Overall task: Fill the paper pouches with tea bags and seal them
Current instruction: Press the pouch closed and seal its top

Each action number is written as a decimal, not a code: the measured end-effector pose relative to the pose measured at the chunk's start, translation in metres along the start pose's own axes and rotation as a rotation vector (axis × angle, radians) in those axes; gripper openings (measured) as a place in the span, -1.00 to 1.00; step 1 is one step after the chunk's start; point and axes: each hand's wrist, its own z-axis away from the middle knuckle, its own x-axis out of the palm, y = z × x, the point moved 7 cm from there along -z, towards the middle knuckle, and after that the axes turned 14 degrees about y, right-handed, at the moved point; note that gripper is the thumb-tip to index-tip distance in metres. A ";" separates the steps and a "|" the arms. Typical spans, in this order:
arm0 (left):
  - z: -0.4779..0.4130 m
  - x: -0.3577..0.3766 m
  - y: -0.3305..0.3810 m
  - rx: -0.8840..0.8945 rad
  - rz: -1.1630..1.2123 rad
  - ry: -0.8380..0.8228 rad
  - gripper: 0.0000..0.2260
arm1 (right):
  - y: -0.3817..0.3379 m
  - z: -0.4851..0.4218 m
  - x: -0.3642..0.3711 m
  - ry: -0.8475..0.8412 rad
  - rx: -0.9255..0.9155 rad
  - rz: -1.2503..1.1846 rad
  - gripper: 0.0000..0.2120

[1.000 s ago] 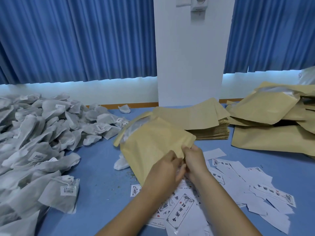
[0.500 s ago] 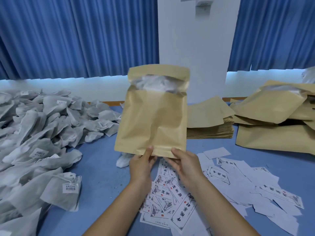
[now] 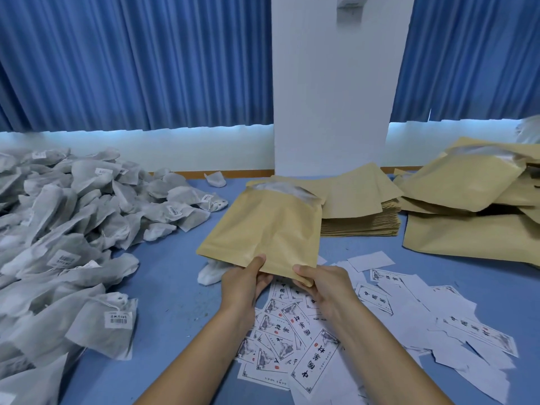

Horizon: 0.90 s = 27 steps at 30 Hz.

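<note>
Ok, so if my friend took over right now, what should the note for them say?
Left hand and right hand each pinch the near edge of one brown pouch, held tilted.
At its top tea bags show; sealed or not, cannot tell.
Loose pile: left. Empty pouches: stack behind. Filled pouches: right.
To do: seal this one, fill more.

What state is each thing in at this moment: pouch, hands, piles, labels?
held pouch, tilted away, mouth open, white tea bags showing inside.
left hand, grip pinching the pouch's bottom edge.
right hand, grip pinching its bottom corner.
tea bag heap, loose, at left.
flat pouch stack, lying flat behind it.
filled pouches, piled at right; seal cannot be told.
labels, scattered, some printed side up, some blank.
</note>
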 end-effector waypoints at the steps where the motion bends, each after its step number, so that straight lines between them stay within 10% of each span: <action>1: 0.000 0.000 0.000 0.005 -0.004 0.001 -0.88 | 0.000 0.000 0.000 -0.002 -0.006 -0.006 -0.93; 27: -0.005 -0.006 0.008 0.109 0.029 0.061 -0.93 | -0.005 0.005 0.005 -0.133 0.048 0.182 -0.91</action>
